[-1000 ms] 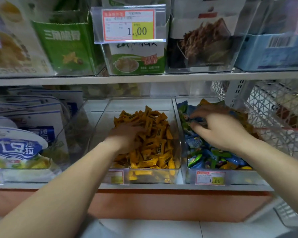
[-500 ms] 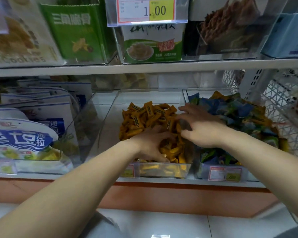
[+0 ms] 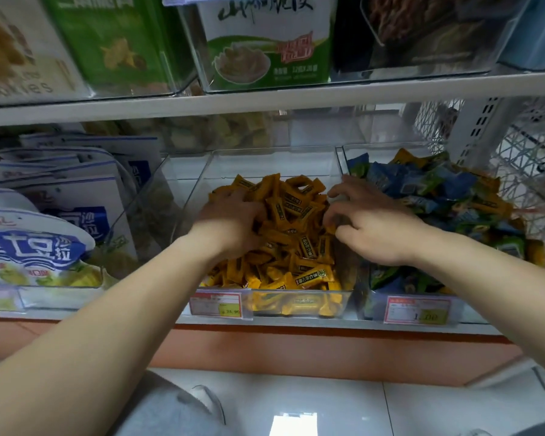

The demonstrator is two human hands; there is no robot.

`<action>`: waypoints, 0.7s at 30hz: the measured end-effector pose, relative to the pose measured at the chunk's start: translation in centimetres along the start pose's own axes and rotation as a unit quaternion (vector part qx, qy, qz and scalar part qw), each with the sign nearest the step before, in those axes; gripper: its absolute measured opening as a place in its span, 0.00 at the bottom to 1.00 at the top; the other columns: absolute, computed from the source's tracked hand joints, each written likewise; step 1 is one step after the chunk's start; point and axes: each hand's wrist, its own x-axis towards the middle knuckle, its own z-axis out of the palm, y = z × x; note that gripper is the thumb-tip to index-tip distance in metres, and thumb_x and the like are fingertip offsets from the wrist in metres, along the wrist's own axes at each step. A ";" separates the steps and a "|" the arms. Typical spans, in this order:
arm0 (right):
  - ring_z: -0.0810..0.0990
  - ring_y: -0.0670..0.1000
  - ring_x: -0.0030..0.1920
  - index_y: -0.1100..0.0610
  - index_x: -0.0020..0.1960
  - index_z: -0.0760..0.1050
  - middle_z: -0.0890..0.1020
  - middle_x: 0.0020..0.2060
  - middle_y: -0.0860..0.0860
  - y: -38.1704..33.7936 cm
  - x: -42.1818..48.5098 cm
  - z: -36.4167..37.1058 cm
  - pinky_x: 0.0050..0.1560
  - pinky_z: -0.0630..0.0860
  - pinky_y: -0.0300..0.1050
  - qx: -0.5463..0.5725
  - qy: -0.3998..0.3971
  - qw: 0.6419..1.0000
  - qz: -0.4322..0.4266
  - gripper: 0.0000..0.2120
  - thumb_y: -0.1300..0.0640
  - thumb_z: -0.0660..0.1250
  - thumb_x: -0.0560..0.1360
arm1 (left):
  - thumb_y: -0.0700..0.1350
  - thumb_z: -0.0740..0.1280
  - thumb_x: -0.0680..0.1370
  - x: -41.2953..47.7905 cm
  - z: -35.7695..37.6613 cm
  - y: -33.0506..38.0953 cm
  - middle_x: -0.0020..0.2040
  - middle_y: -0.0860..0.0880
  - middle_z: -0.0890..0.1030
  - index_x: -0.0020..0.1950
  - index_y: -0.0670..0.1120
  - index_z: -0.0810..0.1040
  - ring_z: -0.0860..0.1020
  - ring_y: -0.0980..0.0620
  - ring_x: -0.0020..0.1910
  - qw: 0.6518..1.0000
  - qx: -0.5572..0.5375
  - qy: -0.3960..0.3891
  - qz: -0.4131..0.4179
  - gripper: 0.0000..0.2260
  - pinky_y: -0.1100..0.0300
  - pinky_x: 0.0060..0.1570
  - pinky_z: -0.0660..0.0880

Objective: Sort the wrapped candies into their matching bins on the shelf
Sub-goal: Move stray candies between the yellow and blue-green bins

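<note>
Your left hand (image 3: pixel 230 221) buried its fingers in small yellow wrapped candies (image 3: pixel 296 215). Your right hand (image 3: pixel 375 228) curled its fingers over the clear plastic bin (image 3: pixel 336 165) edge. I cannot tell what either gripped. Bare room lay past the fingertips.

1. The middle bin (image 3: pixel 274 166) and right bin (image 3: pixel 387 152) stand side by side on the lower shelf (image 3: pixel 328 324), both holding candies (image 3: pixel 296 215)
2. Snack bags (image 3: pixel 29 247) lie to their left, a wire basket (image 3: pixel 532 171) to their right
3. Boxes (image 3: pixel 268 42) sit on the upper shelf (image 3: pixel 265 99)

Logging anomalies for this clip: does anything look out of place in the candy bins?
Yes: several yellow wrappers lie in the right bin among the blue and green candies, so that bin looks unsorted.
</note>
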 end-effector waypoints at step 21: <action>0.48 0.47 0.78 0.44 0.53 0.78 0.65 0.71 0.46 -0.1 0.0 -0.3 0.76 0.55 0.56 0.013 -0.013 1.000 -0.005 0.09 0.50 0.60 0.78 | 0.56 0.72 0.74 0.4 1.0 -1.1 0.57 0.56 0.75 0.60 0.59 0.79 0.75 0.51 0.57 0.995 -0.058 -0.050 0.069 0.15 0.54 0.51 0.75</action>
